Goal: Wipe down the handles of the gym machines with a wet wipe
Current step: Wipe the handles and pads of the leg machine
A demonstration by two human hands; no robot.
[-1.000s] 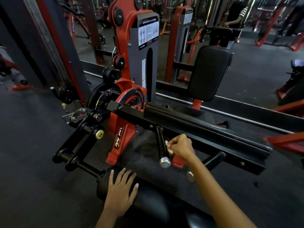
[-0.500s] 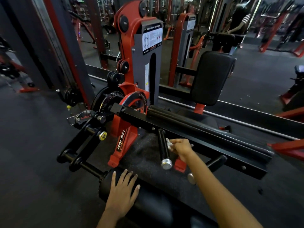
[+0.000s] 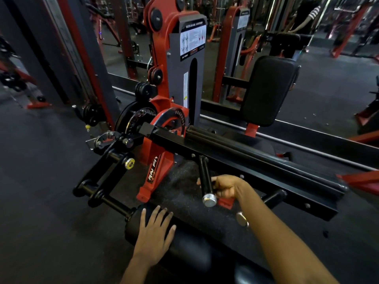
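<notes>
Hands on the leg machine, lower centre of the frame

Right hand (image 3: 226, 187) has its grip curled round the black handle (image 3: 205, 177); left hand (image 3: 154, 230) rests flat, fingers straight, on the roller pad (image 3: 184, 249).

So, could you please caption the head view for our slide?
Right hand grips the leg machine's black handle; left hand rests flat on the roller pad.

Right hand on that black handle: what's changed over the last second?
The right hand slid down the handle toward its silver cap and now wraps round it; the wipe is no longer visible. The left hand stayed flat on the roller pad.
</notes>
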